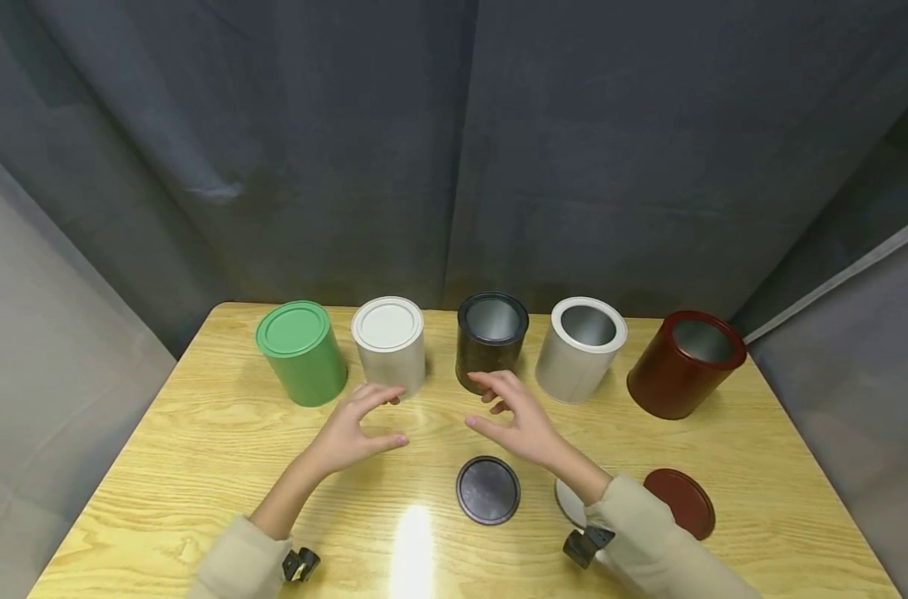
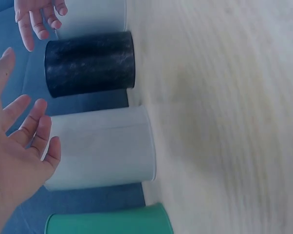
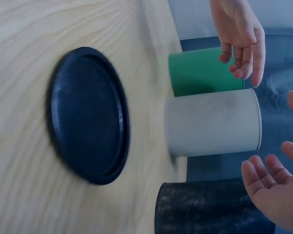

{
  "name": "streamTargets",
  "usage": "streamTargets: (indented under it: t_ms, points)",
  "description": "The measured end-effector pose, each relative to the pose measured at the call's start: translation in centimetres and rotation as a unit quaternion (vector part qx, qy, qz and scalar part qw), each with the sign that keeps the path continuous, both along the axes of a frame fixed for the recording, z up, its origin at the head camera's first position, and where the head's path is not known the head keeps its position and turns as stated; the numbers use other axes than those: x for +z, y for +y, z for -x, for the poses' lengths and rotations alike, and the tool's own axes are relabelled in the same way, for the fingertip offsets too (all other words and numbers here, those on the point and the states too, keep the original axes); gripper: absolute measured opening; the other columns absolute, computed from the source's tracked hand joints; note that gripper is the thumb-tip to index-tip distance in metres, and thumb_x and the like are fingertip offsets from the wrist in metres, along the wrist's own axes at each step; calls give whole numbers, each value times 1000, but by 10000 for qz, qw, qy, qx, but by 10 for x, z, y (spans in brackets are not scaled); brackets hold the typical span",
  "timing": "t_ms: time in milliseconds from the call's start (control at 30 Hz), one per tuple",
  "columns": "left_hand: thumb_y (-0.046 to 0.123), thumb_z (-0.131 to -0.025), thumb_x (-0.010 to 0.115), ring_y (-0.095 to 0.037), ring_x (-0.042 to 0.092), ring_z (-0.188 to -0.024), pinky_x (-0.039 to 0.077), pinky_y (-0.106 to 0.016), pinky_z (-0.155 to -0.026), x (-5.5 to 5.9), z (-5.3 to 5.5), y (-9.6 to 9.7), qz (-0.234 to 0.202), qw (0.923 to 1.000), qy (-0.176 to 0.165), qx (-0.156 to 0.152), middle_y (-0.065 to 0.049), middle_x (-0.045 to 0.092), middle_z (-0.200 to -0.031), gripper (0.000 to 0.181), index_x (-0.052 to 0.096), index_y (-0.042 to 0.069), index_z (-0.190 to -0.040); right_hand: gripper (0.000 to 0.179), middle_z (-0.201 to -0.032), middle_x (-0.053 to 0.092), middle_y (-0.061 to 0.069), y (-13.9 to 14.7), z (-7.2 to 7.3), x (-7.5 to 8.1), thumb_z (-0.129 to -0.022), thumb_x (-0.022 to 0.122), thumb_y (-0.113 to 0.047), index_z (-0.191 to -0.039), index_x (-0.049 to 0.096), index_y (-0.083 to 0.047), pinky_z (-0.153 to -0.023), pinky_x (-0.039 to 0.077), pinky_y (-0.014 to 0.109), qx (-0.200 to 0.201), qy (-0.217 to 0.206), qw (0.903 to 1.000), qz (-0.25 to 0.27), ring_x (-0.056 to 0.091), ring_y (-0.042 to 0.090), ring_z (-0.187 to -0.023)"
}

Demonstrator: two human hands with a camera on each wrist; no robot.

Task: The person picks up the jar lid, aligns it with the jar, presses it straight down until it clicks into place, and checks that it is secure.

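Observation:
My left hand (image 1: 352, 431) hovers in front of the lidded white can (image 1: 387, 349), fingers loosely bent and nothing in them. Opposite it, my right hand (image 1: 520, 422) is held up before the black can (image 1: 493, 341), also holding nothing, thumb and fingers apart. The black can has no lid and its inside shows. Below the right hand, the round black lid (image 1: 487, 490) lies flat on the table; the right wrist view shows its raised rim (image 3: 122, 117). A white lid (image 1: 571, 502) is partly hidden under the right forearm.
A lidded green can (image 1: 302, 353) stands at the far left of the row. An uncovered white can (image 1: 581, 349) and an uncovered dark red can (image 1: 684, 364) stand on the right. The dark red lid (image 1: 681, 502) lies beside the right sleeve. Grey curtains (image 1: 454, 150) hang behind the wooden table (image 1: 199, 466).

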State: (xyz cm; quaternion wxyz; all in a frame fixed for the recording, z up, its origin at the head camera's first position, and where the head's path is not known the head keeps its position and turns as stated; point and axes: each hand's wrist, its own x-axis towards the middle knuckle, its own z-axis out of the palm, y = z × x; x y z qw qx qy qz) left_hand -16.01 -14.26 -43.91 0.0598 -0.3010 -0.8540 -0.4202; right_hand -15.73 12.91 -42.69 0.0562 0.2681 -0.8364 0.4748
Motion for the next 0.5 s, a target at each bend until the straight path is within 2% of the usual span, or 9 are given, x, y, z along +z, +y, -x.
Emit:
streamTargets:
  t_ms: [33, 167, 267, 400, 500]
  points:
    - [21, -69, 79, -25, 51, -97, 43, -41, -81, -1, -1, 1, 18, 10000, -1, -11, -3, 59, -105, 60, 56, 5, -122, 52, -106, 52, 9, 2, -2, -1, -76, 72, -10, -124, 52, -3, -71, 48, 37, 8, 36, 10000, -7, 51, 26, -89]
    - [22, -69, 79, -25, 51, -98, 43, -41, -81, -4, -3, 5, 36, 10000, -59, -57, -6, 59, -106, 60, 56, 7, -122, 51, -108, 52, 15, 4, -16, 14, -75, 72, -4, -122, 52, 3, -71, 48, 40, 0, -5, 10000, -49, 52, 30, -87]
    - [21, -69, 80, -24, 51, -98, 42, -41, -81, -7, -4, 8, 7, 9999, -68, -135, -8, 59, -106, 60, 57, 6, -122, 53, -109, 52, 19, 8, -20, 13, -74, 72, -2, -122, 51, 6, -71, 47, 44, -20, -140, 9999, -88, 52, 34, -88]
    - [20, -67, 81, -22, 50, -98, 41, -41, -82, -14, -3, 13, -58, 9996, -63, -285, -9, 59, -105, 62, 56, 5, -122, 59, -111, 52, 13, 20, -15, -12, -73, 75, -9, -126, 50, 0, -71, 48, 40, -9, -78, 9997, -220, 52, 31, -90]
    - [22, -67, 81, -24, 50, -99, 41, -41, -83, -18, -5, 19, -48, 9989, -135, -453, -7, 58, -104, 64, 54, 6, -124, 64, -109, 51, 9, 29, -14, -21, -71, 78, -14, -127, 50, -3, -70, 47, 36, 104, 49, 9995, -296, 51, 28, -90]
